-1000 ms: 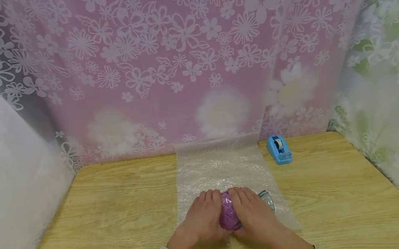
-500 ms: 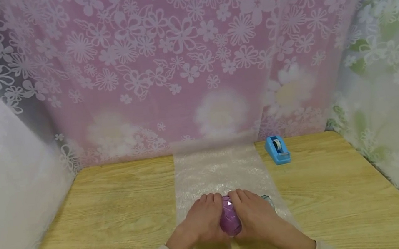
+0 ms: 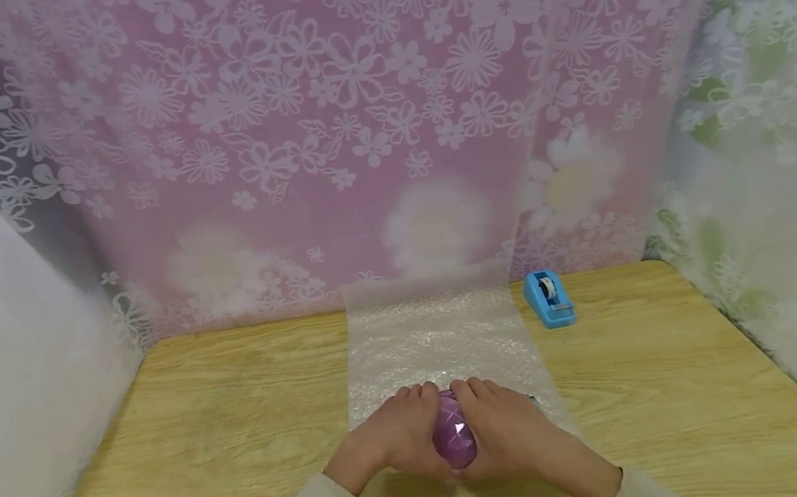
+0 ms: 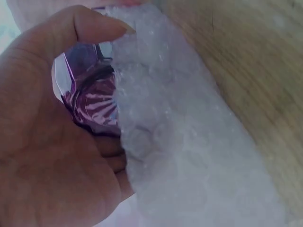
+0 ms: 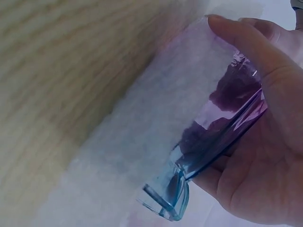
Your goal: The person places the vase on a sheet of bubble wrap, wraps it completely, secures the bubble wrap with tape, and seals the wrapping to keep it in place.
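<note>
A faceted glass vase (image 3: 454, 434), purple with a blue-green mouth, lies sideways over a sheet of bubble wrap (image 3: 433, 336). My left hand (image 3: 403, 432) holds its base end, and my right hand (image 3: 505, 427) grips the other end. In the left wrist view, the left thumb (image 4: 102, 29) presses the lifted edge of the wrap against the glass; the star-cut base shows behind it. In the right wrist view, the right thumb (image 5: 236, 35) also lies on the wrap's edge, and the blue-green mouth (image 5: 173, 203) sticks out past the palm. The fingers' far side is partly hidden.
A blue tape dispenser (image 3: 549, 298) stands at the back right of the wooden table (image 3: 238, 404). The wrap's far end reaches the table's back edge, against the pink flowered curtain (image 3: 324, 141). Pale curtains close off both sides.
The wrap's near edge has come up against the vase. The vase has turned a little in my hands, and its mouth has become mostly hidden behind my right hand in the head view.
</note>
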Motion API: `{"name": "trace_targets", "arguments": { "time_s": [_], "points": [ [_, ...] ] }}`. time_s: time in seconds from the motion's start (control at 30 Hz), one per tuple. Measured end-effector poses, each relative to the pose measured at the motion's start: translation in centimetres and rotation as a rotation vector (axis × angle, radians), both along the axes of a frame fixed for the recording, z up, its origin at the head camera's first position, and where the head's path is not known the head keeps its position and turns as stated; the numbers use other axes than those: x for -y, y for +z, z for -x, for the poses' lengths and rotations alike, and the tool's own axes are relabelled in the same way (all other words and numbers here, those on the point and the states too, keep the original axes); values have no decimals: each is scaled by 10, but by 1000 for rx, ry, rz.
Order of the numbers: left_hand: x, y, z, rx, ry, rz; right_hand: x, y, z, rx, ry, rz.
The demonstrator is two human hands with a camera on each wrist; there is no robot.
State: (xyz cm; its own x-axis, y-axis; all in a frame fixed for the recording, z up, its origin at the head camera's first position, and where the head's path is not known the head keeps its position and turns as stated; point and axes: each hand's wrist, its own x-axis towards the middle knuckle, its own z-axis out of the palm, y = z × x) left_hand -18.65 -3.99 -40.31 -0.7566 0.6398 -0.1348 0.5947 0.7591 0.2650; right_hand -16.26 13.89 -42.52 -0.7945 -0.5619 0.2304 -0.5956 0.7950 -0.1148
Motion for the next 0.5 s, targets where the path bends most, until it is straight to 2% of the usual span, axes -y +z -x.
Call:
{"name": "trace_targets", "arguments": {
  "time_s": [0.1,0.23,0.37,0.5],
  "points": [
    [2,0,3,49,23,-6,2,5,2,23,1,-12],
    [4,-1,6,47,22,-11,3,11,5,103,-2,-42],
    [5,-2,7,-8,-10,12,4,11,8,155,-5,-65],
    [7,1,4,-98,-48,66,5,14,11,176,-18,-103]
  ]
}}
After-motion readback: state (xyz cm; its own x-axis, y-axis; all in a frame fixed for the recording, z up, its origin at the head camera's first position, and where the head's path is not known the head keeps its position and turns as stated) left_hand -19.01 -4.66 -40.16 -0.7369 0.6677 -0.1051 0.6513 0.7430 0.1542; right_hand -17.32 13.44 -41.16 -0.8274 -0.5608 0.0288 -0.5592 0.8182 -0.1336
